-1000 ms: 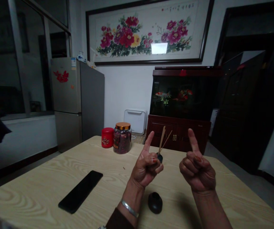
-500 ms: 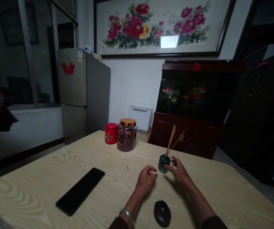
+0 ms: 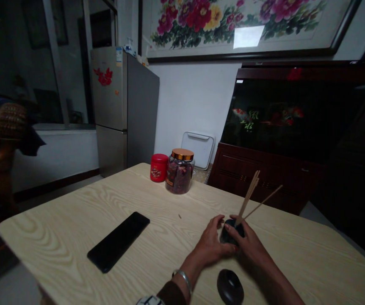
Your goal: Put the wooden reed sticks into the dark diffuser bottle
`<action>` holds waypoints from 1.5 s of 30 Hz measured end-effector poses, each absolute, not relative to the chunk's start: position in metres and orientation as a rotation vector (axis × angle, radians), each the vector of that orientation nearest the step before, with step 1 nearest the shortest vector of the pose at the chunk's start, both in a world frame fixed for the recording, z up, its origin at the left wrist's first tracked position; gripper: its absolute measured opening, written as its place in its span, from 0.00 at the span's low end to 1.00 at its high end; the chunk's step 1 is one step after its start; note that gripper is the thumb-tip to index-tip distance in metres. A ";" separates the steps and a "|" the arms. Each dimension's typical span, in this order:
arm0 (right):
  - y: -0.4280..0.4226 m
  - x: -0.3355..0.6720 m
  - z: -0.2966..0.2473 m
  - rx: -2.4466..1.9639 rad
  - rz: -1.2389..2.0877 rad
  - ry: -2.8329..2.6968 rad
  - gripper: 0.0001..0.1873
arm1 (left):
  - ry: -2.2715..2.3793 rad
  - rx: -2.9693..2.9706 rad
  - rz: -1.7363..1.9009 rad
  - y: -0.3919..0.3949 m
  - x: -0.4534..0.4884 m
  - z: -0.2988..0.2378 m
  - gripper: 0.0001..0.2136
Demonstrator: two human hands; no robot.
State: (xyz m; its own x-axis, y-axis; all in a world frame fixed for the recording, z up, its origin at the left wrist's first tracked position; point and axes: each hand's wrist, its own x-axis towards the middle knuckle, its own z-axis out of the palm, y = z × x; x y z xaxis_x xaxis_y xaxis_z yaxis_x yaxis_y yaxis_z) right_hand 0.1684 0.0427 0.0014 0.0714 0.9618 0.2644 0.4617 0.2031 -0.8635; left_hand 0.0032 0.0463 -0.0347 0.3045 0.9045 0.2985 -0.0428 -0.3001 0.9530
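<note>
Bottle (image 3: pixel 227 237) between the hands — left (image 3: pixel 213 244) and right (image 3: pixel 250 242) curled around it.

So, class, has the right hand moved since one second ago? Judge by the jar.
Yes: against the jar, the right hand has moved left and lower in view, from raised and pointing down to the bottle.

A pale wood-grain tabletop (image 3: pixel 163 250) carries a red cylindrical canister (image 3: pixel 158 168) and a clear, copper-lidded jar (image 3: pixel 180 173) near its far-left corner, a black rectangular slab (image 3: pixel 119 241) in its left half, a dark-brown rounded cap (image 3: pixel 230 288) nearest the near edge, and a dark glass bottle (image 3: pixel 228 236) beyond.
</note>
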 end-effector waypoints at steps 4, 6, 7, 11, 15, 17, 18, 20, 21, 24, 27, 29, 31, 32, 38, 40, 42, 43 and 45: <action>0.024 0.146 0.023 -1.274 0.725 -1.542 0.26 | 0.756 1.647 1.068 0.040 0.001 -0.025 0.38; 0.026 0.136 0.043 -1.180 0.729 -1.510 0.26 | 0.754 1.664 1.054 0.038 0.000 -0.021 0.33; 0.028 0.133 0.056 -1.123 0.745 -1.460 0.26 | 0.754 1.662 1.054 0.037 0.000 -0.020 0.32; 0.035 0.155 0.123 -0.890 0.687 -1.132 0.22 | 0.738 1.589 1.053 0.036 -0.001 -0.018 0.35; 0.030 0.216 0.144 -1.226 0.563 -1.252 0.22 | 0.728 1.577 1.057 0.038 -0.001 -0.021 0.35; 0.016 0.245 0.114 -1.641 0.353 -1.522 0.20 | 0.730 1.581 1.063 0.039 -0.001 -0.023 0.35; 0.008 0.256 0.091 -1.835 0.227 -1.670 0.18 | 0.728 1.579 1.067 0.039 -0.001 -0.024 0.35; -0.012 0.272 0.041 -2.089 0.090 -1.884 0.14 | 0.714 1.570 1.072 0.040 0.000 -0.027 0.35; -0.021 0.276 0.019 -2.118 0.076 -1.952 0.13 | 0.704 1.565 1.072 0.041 0.001 -0.028 0.35; -0.041 0.276 -0.015 -2.154 -0.028 -2.026 0.16 | 0.677 1.562 1.077 0.041 0.001 -0.029 0.35; -0.054 0.257 0.002 -2.111 -0.164 -2.076 0.19 | 0.682 1.564 1.076 0.041 0.000 -0.027 0.35; -0.063 0.231 0.025 -2.021 -0.062 -2.102 0.21 | 0.698 1.570 1.056 0.040 0.000 -0.025 0.36; -0.073 0.198 0.041 -1.876 0.233 -2.173 0.22 | 0.703 1.575 1.042 0.039 -0.001 -0.022 0.35; -0.077 0.180 0.045 -1.790 0.349 -2.236 0.23 | 0.700 1.576 1.039 0.039 -0.001 -0.021 0.34; -0.084 0.135 0.038 -1.630 0.543 -2.310 0.32 | 0.719 1.611 1.050 0.037 -0.002 -0.021 0.33; -0.079 0.146 0.044 -1.515 0.720 -2.186 0.26 | 0.705 1.607 1.050 0.038 -0.002 -0.023 0.33; -0.070 0.161 0.057 -1.382 0.882 -1.926 0.22 | 0.692 1.605 1.044 0.038 -0.002 -0.025 0.33; -0.063 0.166 0.065 -1.316 0.900 -1.763 0.22 | 0.693 1.610 1.040 0.039 -0.002 -0.025 0.33; -0.045 0.169 0.077 -1.202 0.850 -1.477 0.25 | 0.708 1.630 1.037 0.039 -0.003 -0.024 0.33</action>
State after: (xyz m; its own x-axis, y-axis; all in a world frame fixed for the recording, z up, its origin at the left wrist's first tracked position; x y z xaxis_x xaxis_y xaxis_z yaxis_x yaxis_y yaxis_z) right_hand 0.1691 -0.0452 0.0767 0.0039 0.9640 0.2657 0.2544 0.2560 -0.9326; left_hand -0.0026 0.0387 -0.0244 0.4532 0.8457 0.2819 -0.0453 -0.2939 0.9548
